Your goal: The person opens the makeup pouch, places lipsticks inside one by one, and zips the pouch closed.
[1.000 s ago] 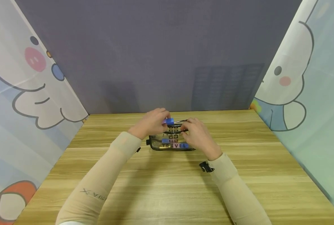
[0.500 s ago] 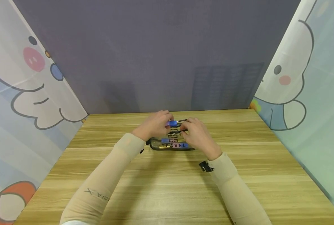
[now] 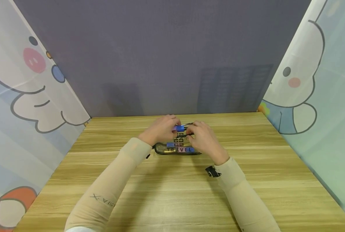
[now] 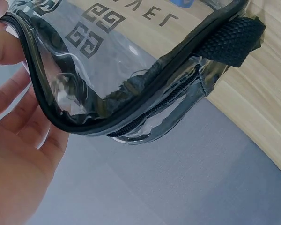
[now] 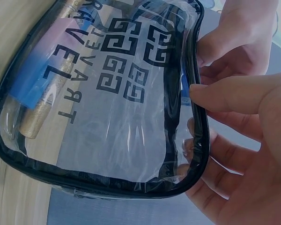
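Note:
A clear toiletry bag (image 5: 126, 140) with black trim and TRAVEL lettering stands on the table. Inside it lie a gold tube (image 5: 37, 119) and a blue-and-pink piece (image 5: 40, 65). My left hand (image 3: 162, 129) holds a small blue-and-purple piece (image 3: 179, 128) at the bag's mouth; its exact kind is not clear. In the left wrist view, the fingers of this hand (image 4: 18, 112) are by the black rim (image 4: 40, 93). My right hand (image 3: 205, 140) pinches the opposite rim, its thumb (image 5: 225, 96) on the near side and fingers seen behind the clear plastic.
The wood-grain table (image 3: 172, 196) extends in front of and around the bag. A grey panel (image 3: 172, 58) rises behind it, with cartoon-printed curtains (image 3: 39, 96) at both sides. A black webbing tab (image 4: 234, 42) sticks out from the bag's side.
My left hand has moved slightly right with the blue-and-purple piece, closer to my right hand and over the bag's mouth. My right hand stays at the rim.

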`<state>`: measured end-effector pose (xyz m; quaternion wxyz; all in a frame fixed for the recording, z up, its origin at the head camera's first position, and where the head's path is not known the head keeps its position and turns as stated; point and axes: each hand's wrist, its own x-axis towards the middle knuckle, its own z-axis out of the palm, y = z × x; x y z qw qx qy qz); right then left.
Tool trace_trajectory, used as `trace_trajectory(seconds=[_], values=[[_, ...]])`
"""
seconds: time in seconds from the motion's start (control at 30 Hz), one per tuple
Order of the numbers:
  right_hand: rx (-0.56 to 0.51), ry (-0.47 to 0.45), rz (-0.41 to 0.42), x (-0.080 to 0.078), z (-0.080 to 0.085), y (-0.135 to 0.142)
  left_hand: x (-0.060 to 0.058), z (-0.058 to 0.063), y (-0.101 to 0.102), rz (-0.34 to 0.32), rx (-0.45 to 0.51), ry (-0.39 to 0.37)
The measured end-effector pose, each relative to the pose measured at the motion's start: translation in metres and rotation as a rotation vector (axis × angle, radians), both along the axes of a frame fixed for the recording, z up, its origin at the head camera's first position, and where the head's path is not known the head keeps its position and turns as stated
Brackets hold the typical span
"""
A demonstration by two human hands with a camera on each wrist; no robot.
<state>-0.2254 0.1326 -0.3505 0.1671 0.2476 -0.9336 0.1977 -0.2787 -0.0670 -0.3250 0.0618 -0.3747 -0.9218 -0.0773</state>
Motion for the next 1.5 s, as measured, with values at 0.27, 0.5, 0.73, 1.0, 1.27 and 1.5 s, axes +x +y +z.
trace_trajectory(seconds=[0.27,0.5,0.73,1.0,1.27,1.5], values=[[0.004,-0.016,-0.005,0.0,0.0,0.001,0.004,0.006,-0.003,0.018,0.006,-0.021],[0.006,-0.012,-0.007,0.001,0.0,0.0,0.005,0.01,-0.012,0.032,0.001,-0.028],[0.004,-0.016,-0.016,0.0,0.0,-0.001,0.005,0.011,-0.023,0.056,0.014,-0.021],[0.006,-0.012,-0.015,0.0,0.0,0.0,0.006,0.017,-0.034,0.073,0.0,-0.004],[0.004,-0.014,-0.009,0.0,0.001,0.0,0.006,0.019,-0.05,0.138,-0.002,0.009],[0.002,-0.012,-0.009,0.0,0.0,0.0,0.002,0.014,-0.065,0.187,-0.004,-0.007]])
